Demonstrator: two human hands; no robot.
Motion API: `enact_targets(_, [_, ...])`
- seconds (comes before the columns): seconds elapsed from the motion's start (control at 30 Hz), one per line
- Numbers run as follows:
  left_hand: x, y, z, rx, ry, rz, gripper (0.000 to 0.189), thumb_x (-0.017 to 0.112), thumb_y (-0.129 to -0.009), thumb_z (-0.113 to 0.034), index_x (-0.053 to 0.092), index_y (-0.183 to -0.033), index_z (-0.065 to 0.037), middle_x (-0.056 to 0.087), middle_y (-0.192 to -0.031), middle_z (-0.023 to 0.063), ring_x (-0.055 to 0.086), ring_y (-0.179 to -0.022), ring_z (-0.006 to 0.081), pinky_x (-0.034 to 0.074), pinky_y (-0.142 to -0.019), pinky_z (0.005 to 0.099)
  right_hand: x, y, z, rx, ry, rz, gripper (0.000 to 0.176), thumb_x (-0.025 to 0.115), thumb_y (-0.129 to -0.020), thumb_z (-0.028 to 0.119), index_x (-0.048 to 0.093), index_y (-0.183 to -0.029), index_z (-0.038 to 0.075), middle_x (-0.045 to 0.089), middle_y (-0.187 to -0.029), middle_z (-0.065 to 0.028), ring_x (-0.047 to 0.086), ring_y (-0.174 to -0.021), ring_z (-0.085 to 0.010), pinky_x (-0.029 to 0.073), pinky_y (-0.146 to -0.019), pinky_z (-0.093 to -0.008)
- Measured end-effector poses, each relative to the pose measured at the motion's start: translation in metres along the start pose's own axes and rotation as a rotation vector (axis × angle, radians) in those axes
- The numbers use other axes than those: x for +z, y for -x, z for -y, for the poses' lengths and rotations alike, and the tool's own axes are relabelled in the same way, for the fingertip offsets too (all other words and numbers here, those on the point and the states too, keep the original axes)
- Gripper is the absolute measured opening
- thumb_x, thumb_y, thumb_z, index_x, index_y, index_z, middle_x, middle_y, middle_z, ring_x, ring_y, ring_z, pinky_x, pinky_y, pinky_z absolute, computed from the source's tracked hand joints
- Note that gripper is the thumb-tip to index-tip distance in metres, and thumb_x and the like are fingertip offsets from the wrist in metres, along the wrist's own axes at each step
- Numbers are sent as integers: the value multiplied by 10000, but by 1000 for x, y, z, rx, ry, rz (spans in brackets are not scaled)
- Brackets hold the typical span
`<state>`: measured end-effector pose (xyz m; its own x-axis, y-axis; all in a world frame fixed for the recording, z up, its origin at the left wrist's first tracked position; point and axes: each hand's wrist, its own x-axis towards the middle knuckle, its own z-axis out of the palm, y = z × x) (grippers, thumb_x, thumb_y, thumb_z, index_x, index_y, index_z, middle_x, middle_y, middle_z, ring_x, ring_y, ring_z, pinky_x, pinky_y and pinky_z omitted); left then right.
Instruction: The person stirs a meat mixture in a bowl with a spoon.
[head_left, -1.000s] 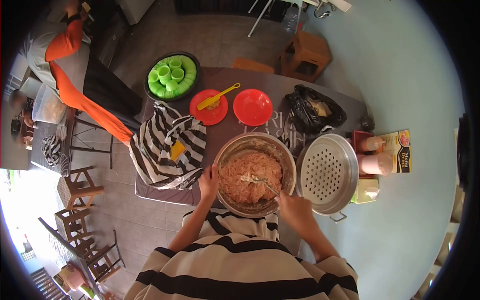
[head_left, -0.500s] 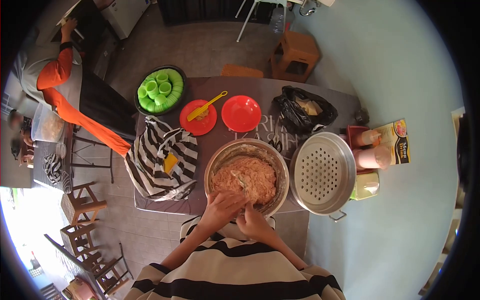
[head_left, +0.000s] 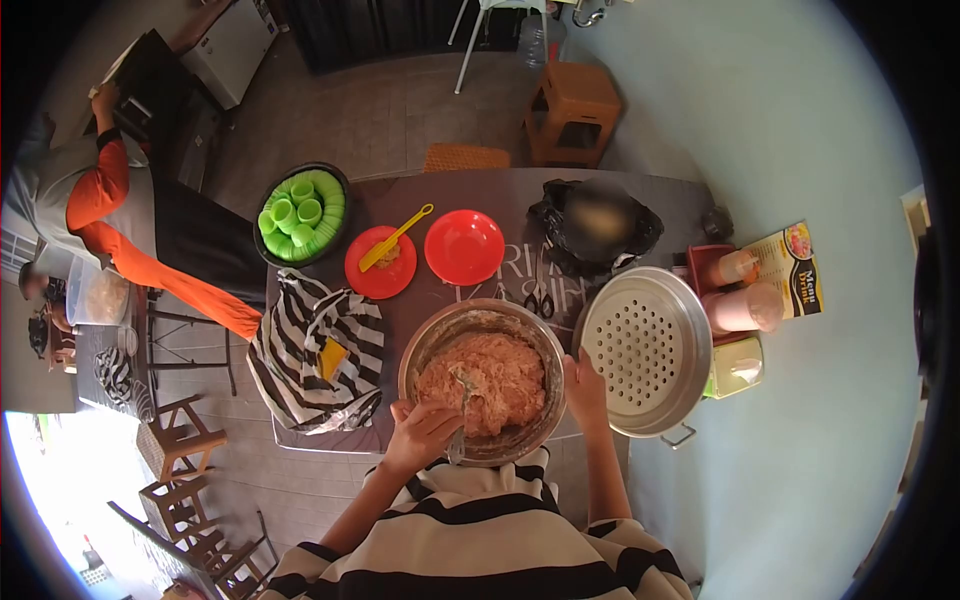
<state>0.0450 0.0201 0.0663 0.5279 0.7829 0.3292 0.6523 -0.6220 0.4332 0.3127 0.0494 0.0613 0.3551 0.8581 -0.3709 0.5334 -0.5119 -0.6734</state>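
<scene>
A metal bowl [head_left: 410, 352] stands near the table's front edge with a pink, sticky mixture [head_left: 500, 375] in it. A spoon [head_left: 466, 390] is stuck in the mixture. My left hand [head_left: 425, 432] is at the bowl's lower left, its fingers bent over the rim; whether it grips anything is hard to make out. At the bowl's right rim is my right hand [head_left: 584, 392], closed on the edge. Just right of it stands a steamer pan [head_left: 640, 350] with a perforated base.
Beyond the bowl are a red plate [head_left: 464, 247], another red plate [head_left: 365, 275] with a yellow spatula [head_left: 398, 238], green cups [head_left: 300, 213], a black bag [head_left: 640, 235] and scissors [head_left: 541, 290]. A striped bag [head_left: 300, 350] lies left. A person [head_left: 110, 200] stands at the far left.
My right hand has moved from the bowl's front to its right rim. My left hand has shifted left, apart from the right. The view has shifted slightly, and the spoon shows more clearly.
</scene>
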Motion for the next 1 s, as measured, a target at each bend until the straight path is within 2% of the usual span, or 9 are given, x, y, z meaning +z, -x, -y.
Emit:
enact_targets(0.2, [-2, -2, 4, -60, 28, 18, 306, 634, -559, -74, 618, -855, -148, 579, -890, -72, 511, -887, 102, 283, -727, 360, 25, -2, -23, -151, 92, -146, 552, 470, -844, 318, 374, -1176, -112, 575, -917, -280, 576, -882, -372, 457, -753, -390])
enact_targets(0.33, [-6, -6, 7, -99, 45, 28, 311, 623, -558, -64, 618, -860, -142, 585, -899, -66, 515, -883, 112, 279, -734, 362, 17, 6, -10, -29, -73, -57, 564, 477, -838, 322, 355, -1189, -102, 576, -919, -276, 572, -890, -376, 451, -765, -394])
enact_targets(0.43, [-8, -7, 9, -130, 46, 31, 310, 617, -561, -62, 619, -863, -137, 591, -904, -60, 518, -882, 118, 278, -736, 362, 21, -2, -17, -119, 20, -100, 526, 490, -836, 282, 339, -1200, -66, 611, -731, -200, 623, -681, -289, 465, -623, -333])
enact_targets(0.53, [-9, -3, 12, -171, 43, 42, 300, 607, -573, -57, 619, -864, -132, 596, -905, -52, 521, -885, 123, 276, -739, 359, 15, -39, -16, 56, 99, 7, 397, 495, -833, 265, 447, -1128, 4, 613, -711, -178, 627, -684, -286, 469, -625, -334])
enact_targets(0.6, [-9, -1, 14, -192, 41, 52, 293, 602, -582, -54, 619, -864, -130, 598, -906, -48, 523, -886, 125, 274, -741, 357, 36, -87, -37, -201, -30, 64, 243, 533, -800, 235, 553, -951, 46, 609, -679, -156, 622, -661, -283, 469, -612, -339])
enact_targets(0.7, [-10, 0, 15, -213, 49, 56, 276, 600, -594, -62, 619, -862, -124, 600, -907, -45, 524, -890, 127, 272, -743, 357, 64, -135, -36, -369, 77, -13, 138, 558, -751, 169, 575, -792, 39, 606, -680, -146, 612, -658, -290, 468, -605, -342])
enact_targets(0.8, [-12, 0, 14, -230, 51, 46, 271, 609, -593, -79, 618, -861, -119, 600, -909, -43, 523, -892, 130, 270, -745, 360, 77, -163, -36, -447, 217, 259, 105, 561, -713, 131, 579, -769, 44, 609, -729, -158, 604, -691, -300, 469, -615, -354])
enact_targets(0.87, [-12, -2, 14, -243, 56, 39, 270, 614, -590, -86, 618, -859, -117, 599, -912, -42, 522, -893, 132, 268, -748, 364, 84, -177, -44, -504, 590, 468, 96, 554, -714, 132, 597, -763, 62, 612, -764, -164, 603, -740, -311, 474, -632, -362])
enact_targets(1.0, [-9, -2, 17, -267, 78, 29, 274, 614, -586, -84, 618, -858, -114, 598, -915, -40, 518, -898, 133, 264, -748, 364, 93, -173, -39, -416, 685, 406, 104, 553, -720, 153, 609, -757, 75, 616, -774, -155, 606, -774, -309, 483, -653, -390])
